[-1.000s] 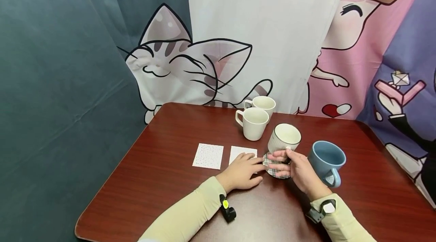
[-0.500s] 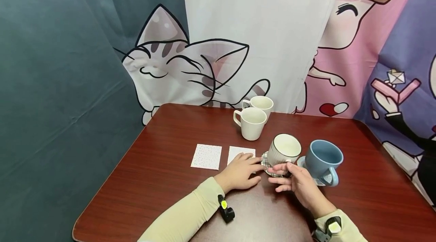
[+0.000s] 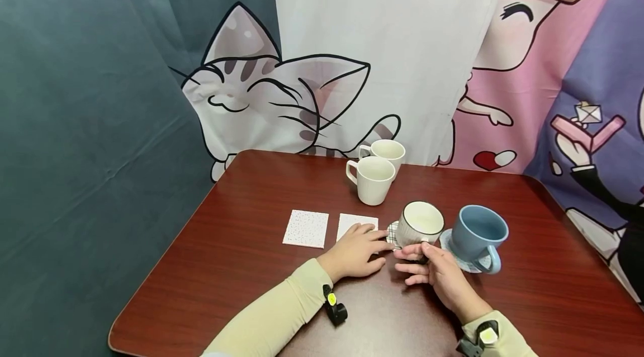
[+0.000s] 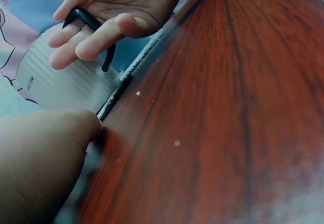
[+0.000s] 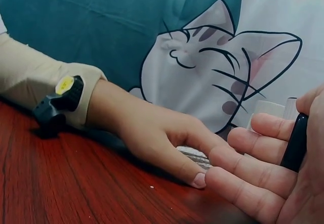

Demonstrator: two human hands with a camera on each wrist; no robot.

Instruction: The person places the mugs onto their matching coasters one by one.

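Note:
A white ribbed mug [image 3: 420, 223] with a dark rim and a black handle [image 4: 91, 23] stands on a plaid coaster [image 3: 393, 233]. My right hand [image 3: 441, 276] holds the mug by this handle, with the thumb on top and the other fingers loosely extended; the right wrist view also shows the handle [image 5: 295, 144] among these fingers. Flat on the table, my left hand [image 3: 355, 252] reaches its fingertips to the coaster's left edge and partly covers a white square coaster [image 3: 356, 222]. The mug and right hand hide much of the plaid coaster.
Right of the held mug, a blue mug [image 3: 475, 237] stands on a light round coaster [image 3: 447, 241]. Two white mugs stand behind, the nearer mug [image 3: 373, 181] partly covering the farther mug [image 3: 393, 150]. A speckled square coaster [image 3: 306, 228] lies left on the wooden table [image 3: 226, 267].
Over the past second, my right hand has brought the white mug down and towards me, onto the plaid coaster. My left hand has stayed in place. During the last half second little has moved.

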